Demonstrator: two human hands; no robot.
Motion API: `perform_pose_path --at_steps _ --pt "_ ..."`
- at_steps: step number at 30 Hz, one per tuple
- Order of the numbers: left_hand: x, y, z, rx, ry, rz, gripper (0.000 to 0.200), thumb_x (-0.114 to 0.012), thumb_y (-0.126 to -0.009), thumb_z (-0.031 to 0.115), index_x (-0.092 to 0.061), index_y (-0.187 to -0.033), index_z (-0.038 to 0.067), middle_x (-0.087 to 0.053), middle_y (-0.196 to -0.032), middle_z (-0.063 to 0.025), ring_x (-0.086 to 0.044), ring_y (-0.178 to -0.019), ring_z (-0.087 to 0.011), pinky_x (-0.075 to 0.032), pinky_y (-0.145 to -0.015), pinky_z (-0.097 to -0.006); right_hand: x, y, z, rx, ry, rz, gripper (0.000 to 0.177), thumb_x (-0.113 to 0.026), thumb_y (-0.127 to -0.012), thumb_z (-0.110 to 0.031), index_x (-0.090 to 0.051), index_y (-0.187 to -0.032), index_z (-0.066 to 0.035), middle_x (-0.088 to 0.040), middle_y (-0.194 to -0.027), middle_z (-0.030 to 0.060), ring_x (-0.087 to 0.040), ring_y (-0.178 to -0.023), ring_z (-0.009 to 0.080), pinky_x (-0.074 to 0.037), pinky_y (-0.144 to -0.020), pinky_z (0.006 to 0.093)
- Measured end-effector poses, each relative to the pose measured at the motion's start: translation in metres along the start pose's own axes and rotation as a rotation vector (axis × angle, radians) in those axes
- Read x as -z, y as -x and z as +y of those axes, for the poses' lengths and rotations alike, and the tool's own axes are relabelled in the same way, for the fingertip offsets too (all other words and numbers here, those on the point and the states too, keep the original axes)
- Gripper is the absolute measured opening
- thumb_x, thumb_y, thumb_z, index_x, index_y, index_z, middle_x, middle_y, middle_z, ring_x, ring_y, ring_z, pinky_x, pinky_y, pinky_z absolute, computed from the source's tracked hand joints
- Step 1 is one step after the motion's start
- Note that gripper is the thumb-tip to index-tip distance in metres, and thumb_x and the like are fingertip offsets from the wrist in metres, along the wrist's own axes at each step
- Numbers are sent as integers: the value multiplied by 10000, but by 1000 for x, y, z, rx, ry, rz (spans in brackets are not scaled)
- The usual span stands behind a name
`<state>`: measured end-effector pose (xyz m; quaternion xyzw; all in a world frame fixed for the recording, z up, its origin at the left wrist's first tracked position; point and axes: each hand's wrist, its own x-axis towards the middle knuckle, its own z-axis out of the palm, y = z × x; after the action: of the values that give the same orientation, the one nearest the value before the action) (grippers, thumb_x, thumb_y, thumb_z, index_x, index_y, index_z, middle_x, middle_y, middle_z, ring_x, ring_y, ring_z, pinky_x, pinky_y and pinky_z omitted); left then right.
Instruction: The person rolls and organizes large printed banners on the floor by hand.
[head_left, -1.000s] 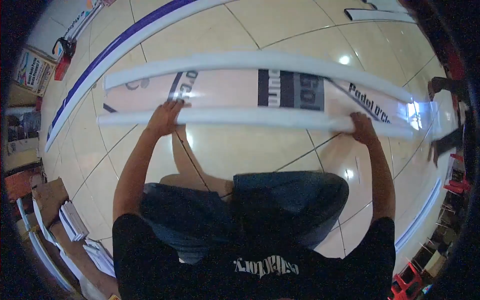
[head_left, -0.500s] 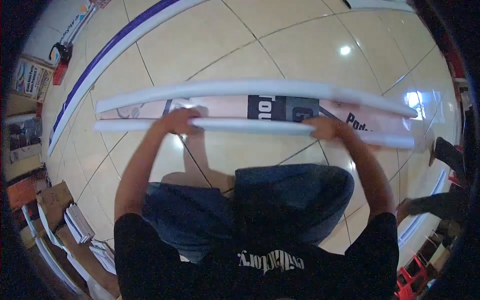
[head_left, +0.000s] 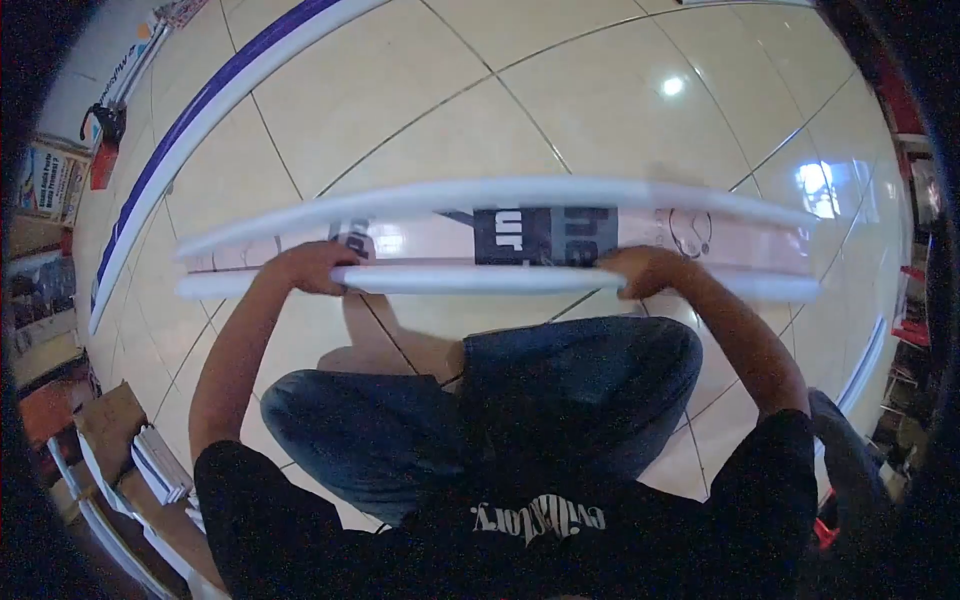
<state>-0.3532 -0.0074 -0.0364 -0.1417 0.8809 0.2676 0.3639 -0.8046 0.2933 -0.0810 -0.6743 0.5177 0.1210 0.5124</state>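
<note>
A printed banner (head_left: 400, 240) lies on the floor ahead of my knees, rolled up from both long sides. Its pinkish printed strip with dark lettering shows between a white far roll (head_left: 480, 190) and a white near roll (head_left: 470, 280). My left hand (head_left: 318, 268) is closed over the near roll left of the middle, its fingers bent round it. To the right, my right hand (head_left: 640, 270) grips the same roll, thumb on the near side. The undersides of both hands' grip are hidden. The far roll is touched by neither hand.
A long purple-and-white strip (head_left: 190, 130) curves along the tiled floor at the far left. Cardboard and white folded pieces (head_left: 160, 465) stand at the lower left. Another person's leg (head_left: 850, 460) is close by my right arm. A red object (head_left: 825, 532) sits behind it.
Different lettering now shows between the two rolls. The rolls lie slightly lower in view, with both hands still on the near one. The other person's leg at the right has shifted nearer.
</note>
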Motion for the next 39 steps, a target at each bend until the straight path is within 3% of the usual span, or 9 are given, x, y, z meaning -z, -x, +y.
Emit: perform_pose_path --at_steps 2,7,10,13,16,19,27,28,39 --pt "8 5 -6 48 147 388 802 -832 -573 342 -513 -1261 81 -561 -1203 -186 -550 -1120 -324 -423 -996 -427 28 16 -2 17 126 590 793 -769 -586 -303 -476 -1257 3 -542 -1206 239 -518 -1158 360 -398 -1014 445" --pt "-8 -5 -15 48 -10 166 699 -793 -598 292 -556 -1212 56 -553 -1227 -170 -513 -1153 -356 -405 -1012 -422 11 2 -9 -34 19 8 661 -708 -671 -179 -488 -1277 -34 -525 -1252 190 -489 -1183 346 -402 -1021 429" --pt "20 6 -2 80 28 475 604 -766 -618 258 -591 -1163 63 -558 -1226 -171 -513 -1161 -346 -420 -991 -425 42 7 -18 -196 201 284 761 -717 -676 -270 -439 -1348 -46 -466 -1356 195 -474 -1227 333 -361 -1060 423" --pt "14 2 -3 148 54 -65 614 -768 -607 243 -577 -1162 62 -536 -1264 -187 -516 -1158 -351 -430 -968 -422 -12 -10 2 -20 91 37 840 -775 -653 -307 -403 -1348 -15 -467 -1334 229 -436 -1266 370 -335 -1084 416" --pt "28 10 -7 29 158 493 667 -784 -593 269 -548 -1194 103 -565 -1240 -140 -545 -1119 -345 -452 -943 -422 46 11 -24 -29 16 610 781 -764 -617 -246 -443 -1295 -29 -502 -1274 229 -486 -1204 356 -357 -1062 440" --pt "-7 -8 -26 6 25 61 655 -794 -616 260 -538 -1193 88 -578 -1192 -166 -560 -1098 -326 -450 -949 -406 2 -6 -29 39 115 218 785 -781 -594 -280 -459 -1260 -17 -526 -1224 234 -519 -1134 368 -395 -1016 433" --pt "15 8 -12 108 66 147 635 -788 -640 273 -531 -1186 74 -569 -1180 -161 -539 -1118 -338 -440 -970 -421 15 -9 -12 20 24 7 744 -760 -644 -289 -471 -1268 -4 -534 -1218 221 -520 -1142 359 -383 -1028 418" --pt "30 8 -10 197 192 147 624 -791 -630 263 -543 -1172 77 -566 -1180 -157 -536 -1119 -333 -437 -975 -420 5 -19 29 216 -8 426 794 -792 -609 -293 -468 -1280 -20 -539 -1203 217 -520 -1141 347 -381 -1034 417" --pt "-10 38 -43 74 -226 665 562 -724 -617 115 -540 -1147 65 -579 -1116 -152 -540 -1091 -338 -437 -953 -428 -36 58 14 -249 230 700 819 -771 -592 -180 -421 -1327 -91 -455 -1330 173 -428 -1219 373 -360 -1020 483"
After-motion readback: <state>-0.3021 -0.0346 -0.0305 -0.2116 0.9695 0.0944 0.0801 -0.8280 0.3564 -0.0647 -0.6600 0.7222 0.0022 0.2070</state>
